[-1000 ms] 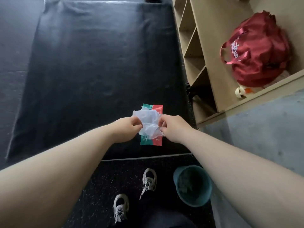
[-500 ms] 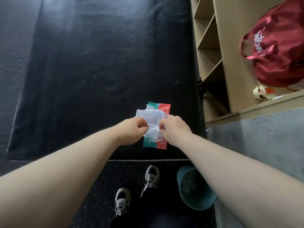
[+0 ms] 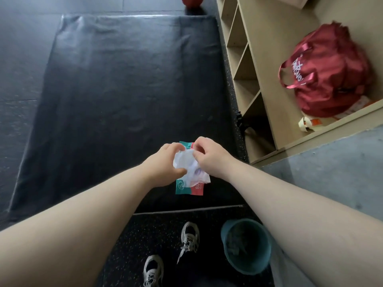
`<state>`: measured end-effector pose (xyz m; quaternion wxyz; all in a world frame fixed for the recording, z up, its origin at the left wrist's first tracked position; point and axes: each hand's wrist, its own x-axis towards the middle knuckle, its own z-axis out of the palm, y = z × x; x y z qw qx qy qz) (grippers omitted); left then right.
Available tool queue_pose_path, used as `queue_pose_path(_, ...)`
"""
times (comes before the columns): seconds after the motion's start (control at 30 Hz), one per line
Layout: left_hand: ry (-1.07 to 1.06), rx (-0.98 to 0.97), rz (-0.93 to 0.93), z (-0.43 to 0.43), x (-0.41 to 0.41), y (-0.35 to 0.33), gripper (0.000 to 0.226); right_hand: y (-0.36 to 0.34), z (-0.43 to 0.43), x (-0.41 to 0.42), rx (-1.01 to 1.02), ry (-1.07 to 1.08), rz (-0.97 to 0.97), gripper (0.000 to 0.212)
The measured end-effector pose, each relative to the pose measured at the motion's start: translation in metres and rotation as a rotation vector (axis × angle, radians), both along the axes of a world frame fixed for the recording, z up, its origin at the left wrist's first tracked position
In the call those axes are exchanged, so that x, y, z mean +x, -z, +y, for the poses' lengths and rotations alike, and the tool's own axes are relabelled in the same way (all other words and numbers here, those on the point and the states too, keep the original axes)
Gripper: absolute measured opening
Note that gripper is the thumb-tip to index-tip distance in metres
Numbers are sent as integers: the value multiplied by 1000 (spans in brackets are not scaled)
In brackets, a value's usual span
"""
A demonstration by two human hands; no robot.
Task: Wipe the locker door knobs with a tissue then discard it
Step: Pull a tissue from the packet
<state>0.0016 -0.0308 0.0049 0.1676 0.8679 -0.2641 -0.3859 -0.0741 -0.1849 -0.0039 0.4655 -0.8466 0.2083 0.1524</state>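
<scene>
- Two grey shoes (image 3: pixel 189 238) stand on the speckled floor, nearest of all.
- A teal bin (image 3: pixel 251 269) sits just right of the shoes, with crumpled stuff inside.
- The left hand (image 3: pixel 165 164) has its fingers curled round the left side of a white tissue (image 3: pixel 190 168).
- The right hand (image 3: pixel 209 156) pinches the top of the tissue with bent fingers.
- The tissue is up in the air between both hands, over the near edge of a big black mat (image 3: pixel 124 90).
- A green and red wipe pack (image 3: pixel 186 188) peeks out right behind the tissue. I cannot tell which hand holds it.
- Wooden shelves (image 3: pixel 267 83) stand on the right.
- A red bag (image 3: pixel 327 75) rests on them, far right.
</scene>
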Motion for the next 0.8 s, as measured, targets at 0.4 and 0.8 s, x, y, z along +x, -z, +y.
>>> queue_pose_path(0.4, -181, -258, -24, -1, -10, -54, 22, -70, 10, -29, 31, 128, -103, 29)
queue_pose_path(0.8, -213, -618, 553, 48, -49, -128, 27, -133, 81, -107, 167, 299, -90, 50)
